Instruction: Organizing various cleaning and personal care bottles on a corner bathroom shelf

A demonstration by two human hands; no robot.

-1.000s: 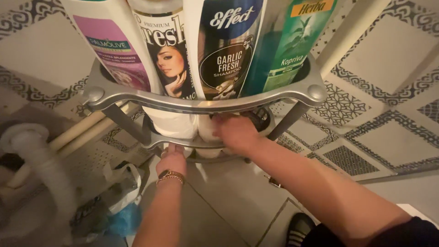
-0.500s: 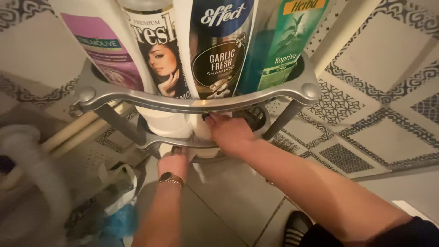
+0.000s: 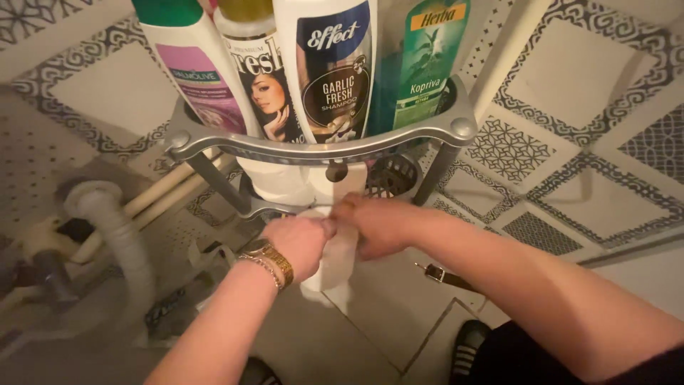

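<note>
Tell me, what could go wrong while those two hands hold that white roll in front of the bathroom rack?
1. The white roll, gripped between the left hand and the right hand, could slip and land on the floor.
2. Four tall bottles crowd the rack's top shelf just above; a bump might topple them.
3. More rolls sit on the shelf below and could be knocked out.

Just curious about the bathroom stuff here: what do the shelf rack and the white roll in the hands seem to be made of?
Shelf rack: probably silver-painted plastic or metal, dull grey sheen. White roll: soft matte paper, apparently toilet paper, held between left hand and right hand.
</note>
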